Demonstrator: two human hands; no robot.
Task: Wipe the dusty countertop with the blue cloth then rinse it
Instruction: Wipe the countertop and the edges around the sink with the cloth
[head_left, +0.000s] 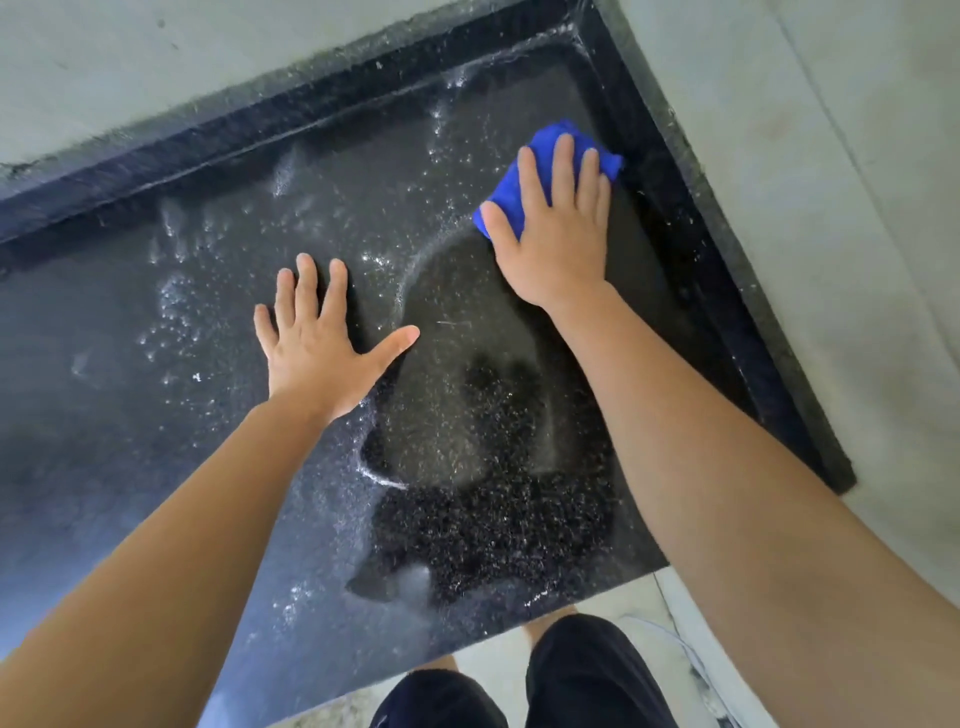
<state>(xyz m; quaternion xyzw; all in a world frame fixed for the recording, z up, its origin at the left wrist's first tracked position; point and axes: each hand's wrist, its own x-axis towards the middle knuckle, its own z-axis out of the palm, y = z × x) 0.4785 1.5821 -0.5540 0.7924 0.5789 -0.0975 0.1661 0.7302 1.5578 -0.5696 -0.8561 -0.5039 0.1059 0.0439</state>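
Observation:
A dark speckled stone countertop (156, 322) fills the view, grey with dust and streaked where it has been wiped. My right hand (558, 228) presses flat with straight fingers on a folded blue cloth (545, 150) near the far right corner of the counter. The cloth shows only beyond my fingertips and beside my thumb. My left hand (317, 343) rests palm down on the counter with fingers spread, to the left of the cloth and nearer to me. A darker, cleaner patch (488, 509) lies between my forearms.
A raised dark lip (691, 208) borders the counter at the back and right, against pale grey walls (831, 156). The counter's front edge (519, 629) runs above my dark shorts (587, 675) and a light floor.

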